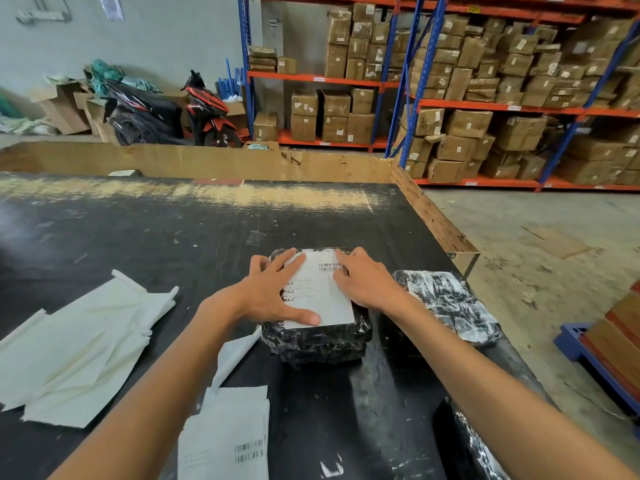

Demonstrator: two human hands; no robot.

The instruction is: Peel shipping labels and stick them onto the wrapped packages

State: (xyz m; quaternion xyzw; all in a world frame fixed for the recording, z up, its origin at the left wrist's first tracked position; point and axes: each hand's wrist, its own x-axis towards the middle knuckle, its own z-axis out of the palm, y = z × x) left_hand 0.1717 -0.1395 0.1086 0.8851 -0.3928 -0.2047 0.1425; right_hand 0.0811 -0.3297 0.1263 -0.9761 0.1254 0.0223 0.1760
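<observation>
A package wrapped in black plastic (318,342) lies in the middle of the black table (138,230). A white shipping label (320,299) with barcodes lies flat on its top. My left hand (273,292) presses the label's left side with spread, straight fingers, the thumb at its near edge. My right hand (363,282) presses the label's right side with flat fingers. A second black wrapped package (450,303) sits just right of the first. A third (467,445) lies at the near right edge. A stack of labels (225,434) lies near me.
Several peeled white backing sheets (79,341) are piled on the table's left. A cardboard wall (207,161) rims the far and right table edges. Blue-and-orange shelves (485,98) full of brown boxes stand behind. A scooter (173,112) is parked at the back left.
</observation>
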